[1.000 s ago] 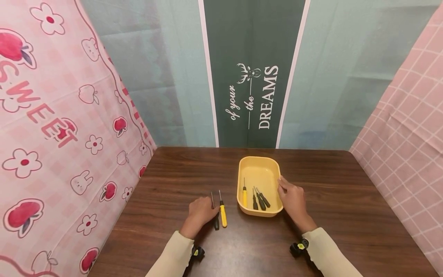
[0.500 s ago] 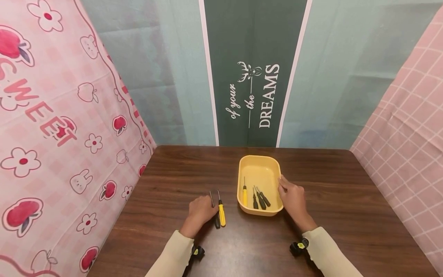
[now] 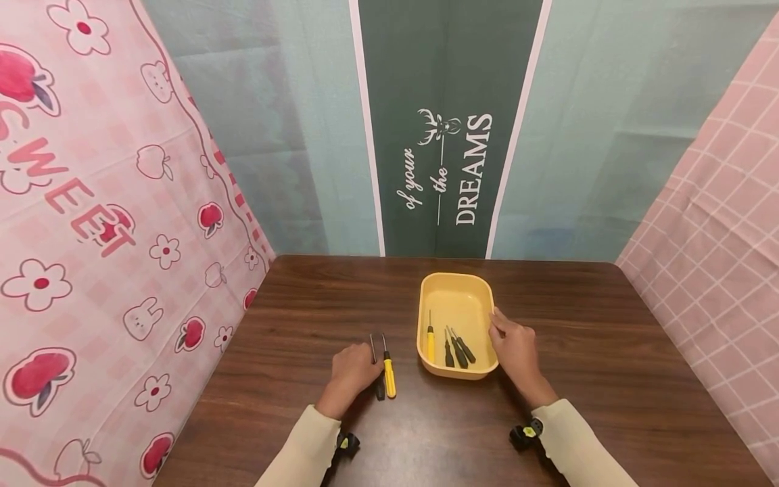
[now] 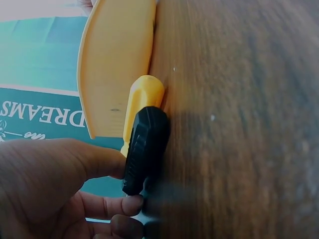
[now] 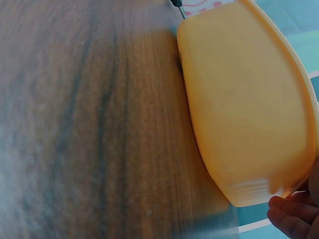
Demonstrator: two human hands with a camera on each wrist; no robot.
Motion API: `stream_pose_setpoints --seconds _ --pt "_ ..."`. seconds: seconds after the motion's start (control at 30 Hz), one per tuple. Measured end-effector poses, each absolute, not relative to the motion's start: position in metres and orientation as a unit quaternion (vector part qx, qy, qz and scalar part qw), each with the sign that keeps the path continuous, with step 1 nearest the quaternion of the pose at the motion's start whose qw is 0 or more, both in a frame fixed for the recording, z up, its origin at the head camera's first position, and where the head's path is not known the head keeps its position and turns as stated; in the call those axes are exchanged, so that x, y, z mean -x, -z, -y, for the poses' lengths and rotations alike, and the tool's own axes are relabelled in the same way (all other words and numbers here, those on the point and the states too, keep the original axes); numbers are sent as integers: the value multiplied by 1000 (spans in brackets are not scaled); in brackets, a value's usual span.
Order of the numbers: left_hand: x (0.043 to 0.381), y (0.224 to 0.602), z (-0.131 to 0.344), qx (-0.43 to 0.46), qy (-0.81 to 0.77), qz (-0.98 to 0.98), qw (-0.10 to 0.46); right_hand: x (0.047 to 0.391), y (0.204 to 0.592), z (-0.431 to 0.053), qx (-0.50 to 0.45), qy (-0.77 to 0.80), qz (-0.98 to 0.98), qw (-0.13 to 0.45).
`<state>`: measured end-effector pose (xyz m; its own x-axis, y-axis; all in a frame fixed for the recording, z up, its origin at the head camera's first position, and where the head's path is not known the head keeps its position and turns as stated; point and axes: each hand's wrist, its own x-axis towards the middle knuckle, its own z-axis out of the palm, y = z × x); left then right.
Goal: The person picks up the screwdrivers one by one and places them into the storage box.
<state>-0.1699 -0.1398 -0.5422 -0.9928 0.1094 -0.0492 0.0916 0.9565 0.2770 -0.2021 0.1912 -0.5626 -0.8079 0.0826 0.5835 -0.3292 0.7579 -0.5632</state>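
My left hand (image 3: 354,368) is low over the table, its thumb and fingers pinching a black-handled screwdriver (image 4: 147,144). Right alongside lies a yellow-handled screwdriver (image 3: 389,377), its shaft pointing away from me; in the left wrist view its yellow handle (image 4: 145,92) shows partly behind the black one. On the right side, my right hand (image 3: 514,348) grips the rim of a yellow plastic tray (image 3: 458,372). Inside the tray are a small yellow screwdriver (image 3: 431,345) and several small black screwdrivers (image 3: 461,353), gathered toward the near end.
The dark wood table (image 3: 292,304) runs back to a green and teal curtain (image 3: 438,67). Pink patterned cloth (image 3: 182,284) hangs at the left, and pink checked cloth (image 3: 718,216) at the right. Dark wrist straps (image 3: 348,444) sit on both sleeves.
The yellow and black screwdrivers by my left hand have shifted slightly, the yellow one a little left and closer to the black. My right hand and the tray have stayed in place.
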Motion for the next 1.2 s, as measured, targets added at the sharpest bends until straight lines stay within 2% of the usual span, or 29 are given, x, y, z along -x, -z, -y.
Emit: stream_pose_setpoints --seconds 0.43,0.8,1.2 --pt "175 544 141 -42 -126 -990 35 203 562 -190 -70 -338 889 301" --pt "172 546 139 -43 -115 -992 10 204 564 -191 -71 -335 890 302" --pt "167 541 139 -52 -86 -995 26 203 568 -190 -73 -331 889 308"
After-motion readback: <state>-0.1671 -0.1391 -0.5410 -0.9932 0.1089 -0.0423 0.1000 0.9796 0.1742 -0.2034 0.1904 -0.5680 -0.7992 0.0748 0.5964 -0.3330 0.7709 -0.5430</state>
